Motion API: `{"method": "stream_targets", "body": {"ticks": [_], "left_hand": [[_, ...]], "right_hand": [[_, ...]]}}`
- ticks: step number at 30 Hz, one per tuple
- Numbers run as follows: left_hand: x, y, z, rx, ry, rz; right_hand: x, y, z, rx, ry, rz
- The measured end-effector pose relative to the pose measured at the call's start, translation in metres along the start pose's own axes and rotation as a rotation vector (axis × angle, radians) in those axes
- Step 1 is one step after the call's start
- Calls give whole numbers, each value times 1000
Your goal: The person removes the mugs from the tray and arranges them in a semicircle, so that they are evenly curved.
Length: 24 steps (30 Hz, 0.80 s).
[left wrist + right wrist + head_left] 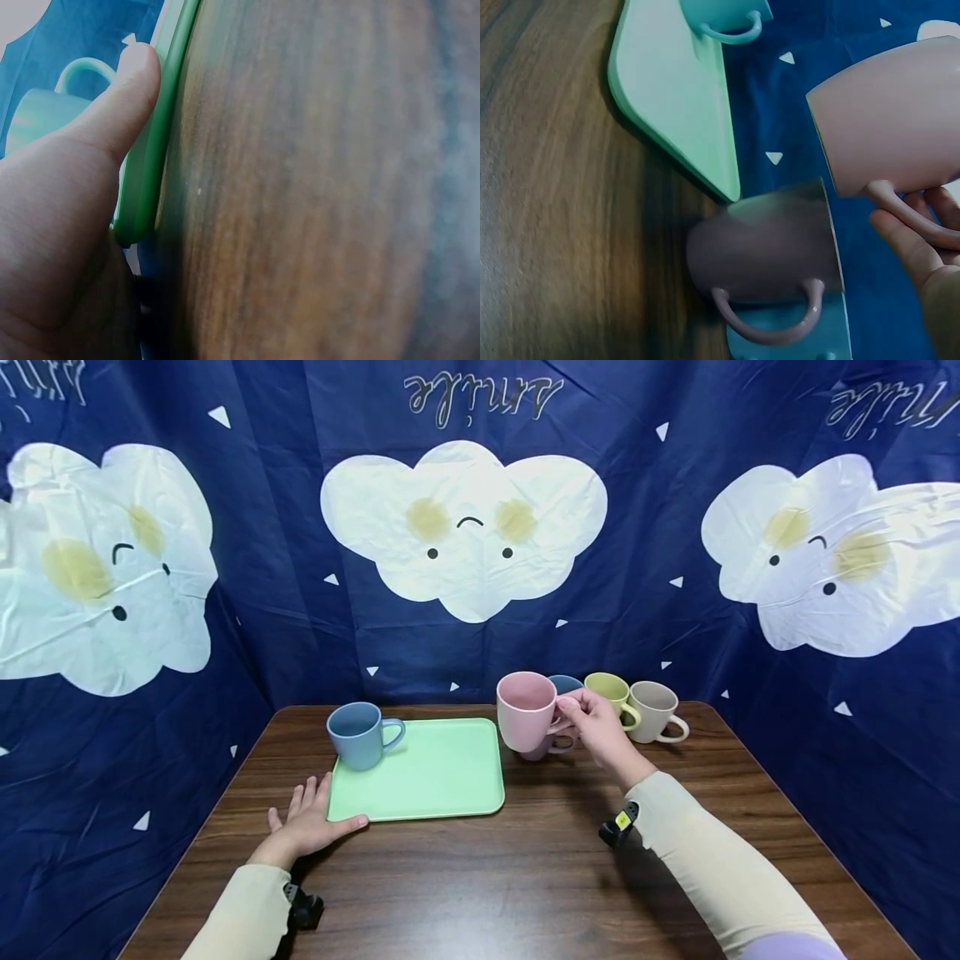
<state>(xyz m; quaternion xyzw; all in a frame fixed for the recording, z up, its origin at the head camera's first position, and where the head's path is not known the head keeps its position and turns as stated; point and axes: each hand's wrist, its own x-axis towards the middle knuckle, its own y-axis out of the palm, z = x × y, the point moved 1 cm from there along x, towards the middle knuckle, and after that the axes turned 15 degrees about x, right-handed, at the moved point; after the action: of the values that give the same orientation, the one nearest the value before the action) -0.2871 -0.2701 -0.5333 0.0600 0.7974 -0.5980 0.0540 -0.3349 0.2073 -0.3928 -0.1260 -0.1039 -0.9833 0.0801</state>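
My right hand pinches the handle of a pink mug and holds it upright. In the right wrist view the pink mug is raised above a mauve mug that stands on the table. My left hand rests at the near left corner of a light green tray, fingers spread. Its thumb lies straight along the tray's edge in the left wrist view. A blue mug stands at the tray's left end, handle to the right.
Right of the pink mug, a yellow-green mug and a beige mug stand near the back edge. Another blue mug is mostly hidden behind the held one. A navy curtain hangs around the wooden table.
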Motion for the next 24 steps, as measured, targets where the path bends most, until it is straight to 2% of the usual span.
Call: {"method": "stream_targets", "body": {"ticks": [6, 16, 24], "left_hand": [[0, 1, 0, 8, -4, 4], [-1, -1, -2, 0, -5, 9], [0, 1, 0, 2, -5, 1]], "right_hand": [[3, -14, 8, -13, -25, -52], [3, -43, 24, 78, -81, -70], [1, -64, 39, 56, -139, -114]]}}
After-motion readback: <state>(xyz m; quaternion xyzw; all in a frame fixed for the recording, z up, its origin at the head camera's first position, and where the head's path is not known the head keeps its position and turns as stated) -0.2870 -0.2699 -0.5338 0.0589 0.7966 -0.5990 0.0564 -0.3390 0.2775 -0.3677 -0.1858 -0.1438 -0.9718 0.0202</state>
